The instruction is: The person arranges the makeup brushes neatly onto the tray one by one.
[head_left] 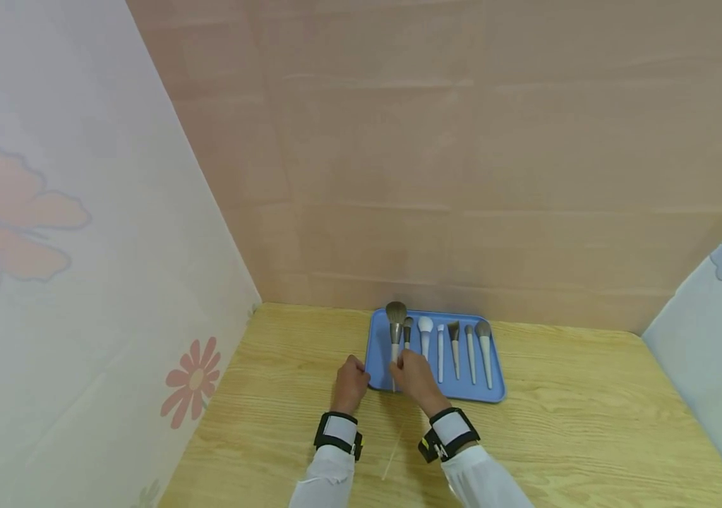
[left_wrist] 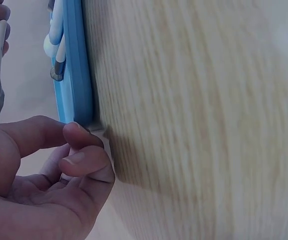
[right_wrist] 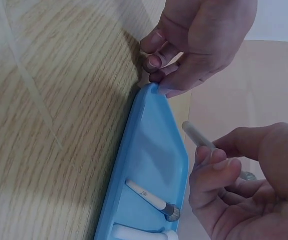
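My right hand pinches the white handle of a large makeup brush between thumb and fingers. Its fluffy grey-brown head points away from me, and it is held over the left part of a shallow blue tray. At the near left corner of that tray is my left hand, its curled fingers and thumb gripping the rim. Beside the held brush lies a small dark-bristled makeup brush. To its right is a white-headed brush.
Further right in the tray, several more brushes lie side by side, among them an angled brush and a round grey one. The wood-grain table extends around the tray. A brown backdrop rises behind it.
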The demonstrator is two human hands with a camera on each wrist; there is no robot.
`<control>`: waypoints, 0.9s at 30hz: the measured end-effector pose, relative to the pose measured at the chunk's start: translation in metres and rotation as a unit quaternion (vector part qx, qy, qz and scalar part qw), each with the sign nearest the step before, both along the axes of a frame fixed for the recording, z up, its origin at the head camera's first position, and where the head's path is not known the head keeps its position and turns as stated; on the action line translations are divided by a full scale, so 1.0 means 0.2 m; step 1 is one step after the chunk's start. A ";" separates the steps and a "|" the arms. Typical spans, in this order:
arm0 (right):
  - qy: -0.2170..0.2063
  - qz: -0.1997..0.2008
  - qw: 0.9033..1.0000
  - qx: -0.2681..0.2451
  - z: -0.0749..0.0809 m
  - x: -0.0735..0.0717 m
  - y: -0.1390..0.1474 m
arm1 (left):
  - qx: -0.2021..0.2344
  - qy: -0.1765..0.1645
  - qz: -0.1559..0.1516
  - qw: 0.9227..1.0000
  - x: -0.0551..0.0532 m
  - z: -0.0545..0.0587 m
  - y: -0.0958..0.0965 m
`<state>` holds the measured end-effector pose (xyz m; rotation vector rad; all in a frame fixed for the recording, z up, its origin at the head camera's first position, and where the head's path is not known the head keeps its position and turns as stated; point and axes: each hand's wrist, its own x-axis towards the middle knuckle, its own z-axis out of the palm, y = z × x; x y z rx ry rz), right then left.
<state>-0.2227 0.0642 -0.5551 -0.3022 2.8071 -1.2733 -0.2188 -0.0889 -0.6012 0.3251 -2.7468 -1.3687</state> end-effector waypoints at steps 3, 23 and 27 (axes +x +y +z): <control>0.003 -0.004 1.000 0.001 0.00 -0.01 -0.01 | 0.001 -0.008 0.002 1.000 0.00 0.00 0.00; 0.018 -0.001 1.000 0.003 -0.04 -0.08 -0.04 | -0.006 -0.003 -0.005 1.000 0.00 0.01 0.00; 0.006 -0.004 1.000 0.024 -0.06 -0.12 -0.05 | -0.009 0.005 -0.009 1.000 0.01 0.03 0.00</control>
